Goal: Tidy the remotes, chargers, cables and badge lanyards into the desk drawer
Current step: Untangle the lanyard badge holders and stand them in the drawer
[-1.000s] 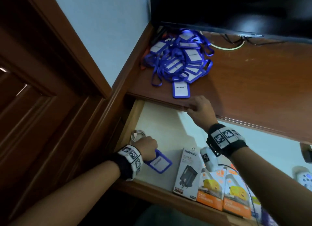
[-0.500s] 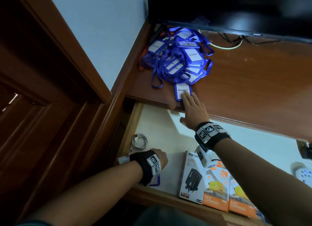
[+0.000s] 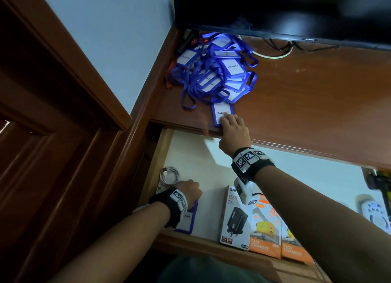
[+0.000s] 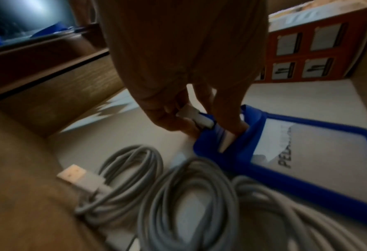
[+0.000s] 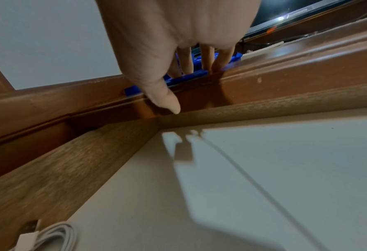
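Note:
A heap of blue badge lanyards (image 3: 213, 75) lies on the desk top at the back left, under the screen. One badge (image 3: 221, 111) sits apart at the desk's front edge. My right hand (image 3: 229, 123) lies on it with straight fingers (image 5: 186, 66), and the thumb hangs below the edge. In the open drawer (image 3: 201, 243) my left hand (image 3: 189, 190) pinches the clip end of a second blue badge (image 4: 296, 152) lying on the drawer floor near the front left. Coiled white cables (image 4: 178, 195) lie beside it.
Boxed chargers stand along the drawer front: a white one (image 3: 233, 219) and two orange ones (image 3: 264, 236). A pale remote (image 3: 374, 215) lies at the drawer's far right. A dark screen (image 3: 275, 9) overhangs the desk, with cables behind it. A wooden door frame stands at the left.
My right hand rose from the desk's front edge onto the nearest badge. My left hand slid its badge toward the drawer's front left and turned at the wrist.

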`<move>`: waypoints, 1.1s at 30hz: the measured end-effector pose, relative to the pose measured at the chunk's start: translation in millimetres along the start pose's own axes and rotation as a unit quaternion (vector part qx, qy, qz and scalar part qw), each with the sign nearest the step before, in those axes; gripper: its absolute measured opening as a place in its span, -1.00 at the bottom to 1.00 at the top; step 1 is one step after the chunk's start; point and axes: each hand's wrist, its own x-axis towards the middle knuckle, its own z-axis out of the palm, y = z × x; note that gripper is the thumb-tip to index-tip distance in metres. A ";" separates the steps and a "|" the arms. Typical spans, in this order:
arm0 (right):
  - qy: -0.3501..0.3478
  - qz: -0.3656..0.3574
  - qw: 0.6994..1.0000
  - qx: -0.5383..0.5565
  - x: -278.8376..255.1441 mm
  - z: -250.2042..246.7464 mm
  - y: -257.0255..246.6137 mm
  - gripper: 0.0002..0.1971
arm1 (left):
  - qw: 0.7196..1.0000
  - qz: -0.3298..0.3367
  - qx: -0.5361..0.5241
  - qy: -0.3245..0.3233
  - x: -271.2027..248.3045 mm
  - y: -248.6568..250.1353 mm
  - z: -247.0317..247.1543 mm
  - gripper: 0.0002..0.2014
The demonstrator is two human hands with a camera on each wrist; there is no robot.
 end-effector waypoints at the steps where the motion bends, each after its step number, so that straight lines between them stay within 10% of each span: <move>1: 0.015 -0.005 1.000 0.001 1.1 0.6 0.7 -0.46 | 1.000 0.003 -0.006 0.004 0.1 -4.5 3.2 -0.75; 8: 0.113 -0.040 0.993 -0.001 5.0 3.2 2.4 -0.66 | 0.974 -0.075 -0.205 0.067 -0.2 -19.1 9.0 -0.65; 13: 0.103 -0.036 0.994 -0.006 -1.7 -5.9 2.1 -0.74 | 0.886 -0.135 -0.383 0.224 2.1 -29.7 2.9 -0.88; 23: 0.101 -0.051 0.993 -0.018 -9.7 -15.9 4.7 -0.84 | 0.899 -0.048 -0.190 0.392 -7.7 -63.8 11.7 -0.86; 33: 0.278 -0.070 0.952 0.112 -28.6 -37.4 17.3 -0.86 | 0.788 -0.028 -0.323 0.524 11.0 -48.9 -87.2 -0.60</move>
